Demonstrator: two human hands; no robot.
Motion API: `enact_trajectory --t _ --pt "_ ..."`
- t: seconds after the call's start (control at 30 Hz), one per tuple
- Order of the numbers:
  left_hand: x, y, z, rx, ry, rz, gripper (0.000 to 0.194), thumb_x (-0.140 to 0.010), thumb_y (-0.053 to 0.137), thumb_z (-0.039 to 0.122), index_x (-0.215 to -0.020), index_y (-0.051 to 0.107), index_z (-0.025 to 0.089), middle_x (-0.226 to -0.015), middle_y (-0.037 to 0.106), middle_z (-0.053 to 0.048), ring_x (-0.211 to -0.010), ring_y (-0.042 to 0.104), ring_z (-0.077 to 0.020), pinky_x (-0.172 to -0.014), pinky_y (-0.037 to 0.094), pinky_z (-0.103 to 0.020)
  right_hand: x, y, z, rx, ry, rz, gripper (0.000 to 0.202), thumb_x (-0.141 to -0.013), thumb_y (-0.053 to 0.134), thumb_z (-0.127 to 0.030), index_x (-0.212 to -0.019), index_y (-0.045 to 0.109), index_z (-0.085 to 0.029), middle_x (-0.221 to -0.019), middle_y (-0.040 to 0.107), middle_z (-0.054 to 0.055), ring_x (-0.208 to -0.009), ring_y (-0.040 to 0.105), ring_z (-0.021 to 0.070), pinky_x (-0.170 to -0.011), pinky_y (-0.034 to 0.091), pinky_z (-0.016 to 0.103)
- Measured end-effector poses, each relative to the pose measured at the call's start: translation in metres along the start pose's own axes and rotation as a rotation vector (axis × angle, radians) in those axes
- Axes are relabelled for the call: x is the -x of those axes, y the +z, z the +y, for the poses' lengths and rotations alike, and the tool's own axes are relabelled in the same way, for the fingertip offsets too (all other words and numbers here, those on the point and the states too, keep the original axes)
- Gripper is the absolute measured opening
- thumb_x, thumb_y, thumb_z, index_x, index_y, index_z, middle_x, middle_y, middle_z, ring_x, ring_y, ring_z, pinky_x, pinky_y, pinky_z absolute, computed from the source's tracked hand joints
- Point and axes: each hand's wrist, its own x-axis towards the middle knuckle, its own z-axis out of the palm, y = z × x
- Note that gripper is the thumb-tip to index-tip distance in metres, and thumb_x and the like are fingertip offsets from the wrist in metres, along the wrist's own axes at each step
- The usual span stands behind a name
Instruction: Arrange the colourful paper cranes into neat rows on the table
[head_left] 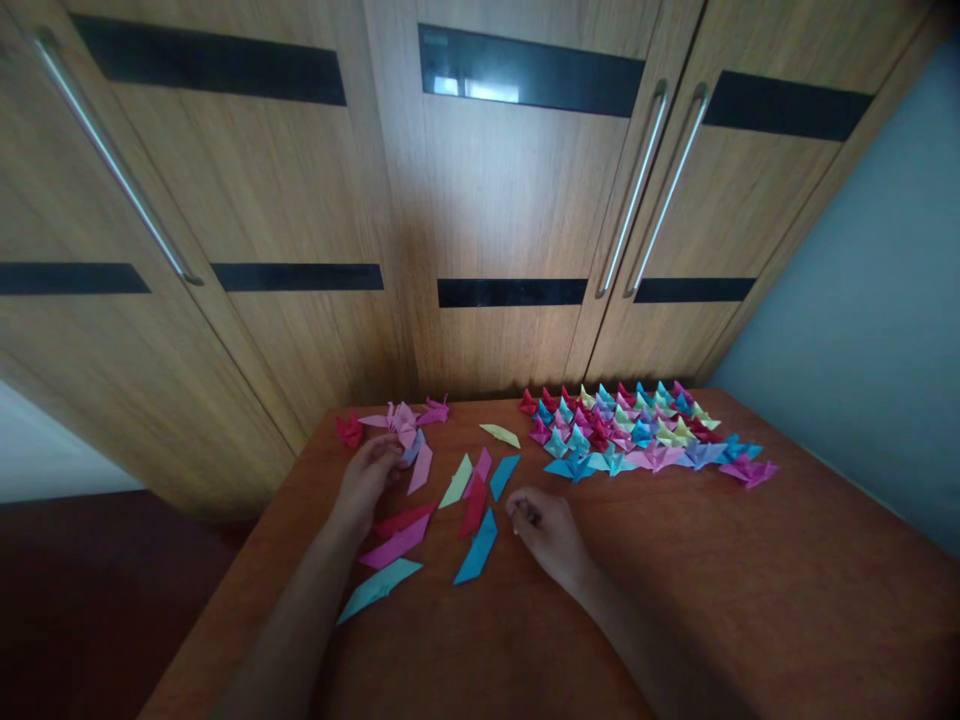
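My left hand [371,475] is at the left of the table, its thumb and fingers pinched at the edge of a lavender folded paper piece [412,447]. Right behind it lies a pink origami crane [403,420], and a light pink folded strip [421,469] is just to its right. My right hand [550,525] hovers low over the table with its fingers curled in, and nothing shows in them. Close to its left lie a blue folded strip [477,548], a smaller blue strip [504,476] and a red strip [472,508].
Rows of colourful folded paper pieces [641,430] stand at the back right. More strips lie in front, including a mint one [380,588] and a magenta one [397,542]. A red folded paper [349,430] sits at the back left corner. Wooden cupboard doors [495,200] rise behind the table.
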Motion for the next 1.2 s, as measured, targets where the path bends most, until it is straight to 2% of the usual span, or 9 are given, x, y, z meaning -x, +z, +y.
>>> enact_trajectory --t 0.23,0.53,0.73,0.93,1.1,1.2 --pt "-0.018 0.004 -0.004 0.032 -0.100 -0.055 0.037 -0.061 0.071 0.030 -0.094 0.064 0.017 -0.076 0.065 -0.001 -0.061 0.061 -0.0117 -0.054 0.042 -0.021 -0.001 -0.001 -0.003 -0.008 0.010 -0.015 0.016 -0.085 0.048 -0.022 -0.076 0.061 -0.019 -0.060 0.057 -0.003 -0.054 0.052 0.0110 -0.052 0.036 0.021" --pt "-0.016 0.009 0.000 0.018 -0.114 -0.137 0.033 -0.061 0.074 0.038 -0.081 0.068 0.012 -0.065 0.064 -0.001 -0.055 0.056 -0.0112 -0.048 0.036 -0.019 -0.001 -0.001 0.000 0.000 0.010 -0.010 0.014 -0.084 0.049 -0.021 -0.076 0.061 -0.019 -0.060 0.057 -0.003 -0.054 0.051 0.0108 -0.053 0.035 0.021" --pt "0.003 0.006 0.007 0.028 -0.061 -0.139 0.034 -0.062 0.074 0.035 -0.088 0.070 0.013 -0.064 0.063 0.000 -0.055 0.053 -0.0102 -0.049 0.036 -0.019 -0.002 -0.002 -0.002 -0.008 0.041 -0.014 0.015 -0.083 0.049 -0.021 -0.076 0.061 -0.019 -0.060 0.058 -0.003 -0.055 0.052 0.0112 -0.053 0.036 0.021" --pt "0.032 0.013 0.028 0.082 0.006 -0.152 0.024 -0.067 0.073 0.037 -0.079 0.067 0.018 -0.081 0.067 -0.001 -0.072 0.059 -0.0129 -0.067 0.045 -0.022 -0.001 -0.003 -0.004 -0.084 0.063 -0.009 0.014 -0.083 0.051 -0.024 -0.075 0.061 -0.019 -0.059 0.059 -0.002 -0.055 0.053 0.0115 -0.054 0.037 0.022" --pt "0.065 0.030 0.037 0.120 0.018 -0.330 0.020 -0.073 0.070 0.036 -0.070 0.060 0.018 -0.068 0.059 0.002 -0.066 0.055 -0.0114 -0.064 0.043 -0.021 0.000 -0.007 -0.004 -0.459 0.180 -0.044 0.030 -0.087 0.049 -0.046 -0.087 0.061 -0.018 -0.070 0.063 0.002 -0.055 0.056 0.0120 -0.050 0.040 0.022" --pt "0.082 0.041 0.033 0.020 0.018 -0.432 0.022 -0.077 0.066 0.036 -0.068 0.060 0.017 -0.063 0.058 0.002 -0.060 0.051 -0.0104 -0.059 0.039 -0.020 0.001 -0.012 -0.007 -0.738 0.260 -0.050 0.042 -0.087 0.044 -0.056 -0.095 0.060 -0.018 -0.076 0.065 0.004 -0.059 0.060 0.0133 -0.049 0.041 0.022"
